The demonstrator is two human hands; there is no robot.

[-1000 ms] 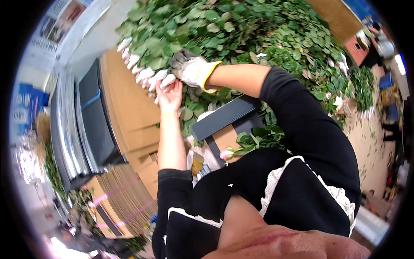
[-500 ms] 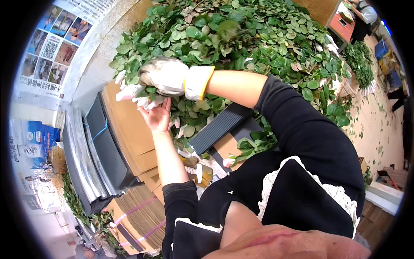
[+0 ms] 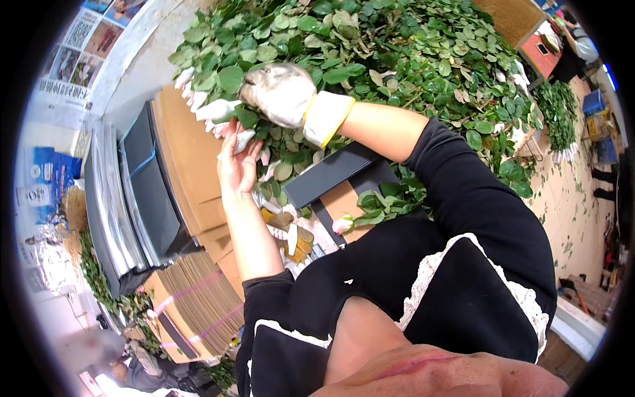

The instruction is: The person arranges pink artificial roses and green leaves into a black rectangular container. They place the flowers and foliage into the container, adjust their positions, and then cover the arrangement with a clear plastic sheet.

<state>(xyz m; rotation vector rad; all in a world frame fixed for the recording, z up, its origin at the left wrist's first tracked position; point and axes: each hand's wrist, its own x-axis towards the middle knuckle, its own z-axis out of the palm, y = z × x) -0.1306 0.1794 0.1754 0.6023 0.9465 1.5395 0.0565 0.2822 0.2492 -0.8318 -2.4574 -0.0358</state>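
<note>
My bare left hand (image 3: 239, 164) is under the near-left edge of a large heap of leafy rose stems (image 3: 403, 73). Its fingers curl around a rose bud in a white mesh sleeve (image 3: 245, 140). Just above and to the right, my right hand (image 3: 281, 96), in a white glove with grey smudges and a yellow-edged cuff, is closed on a leafy rose stem (image 3: 247, 118); the glove hides the fingertips. Beside the glove, another white-sleeved rose bud (image 3: 218, 110) points left. More sleeved buds (image 3: 192, 96) line the heap's left edge.
Cardboard sheets (image 3: 188, 145) and dark and silvery sheets (image 3: 109, 198) stand at left, above bundled cardboard (image 3: 205, 304). A dark ribbed piece (image 3: 331, 175), a pink rose (image 3: 343, 224) and a yellow-and-brown glove (image 3: 301, 245) lie near my body. A red table (image 3: 539, 56) stands far right.
The view has shifted a little. My gloved right hand has moved right and away from my left hand, whose fingers are now around a sleeved bud.
</note>
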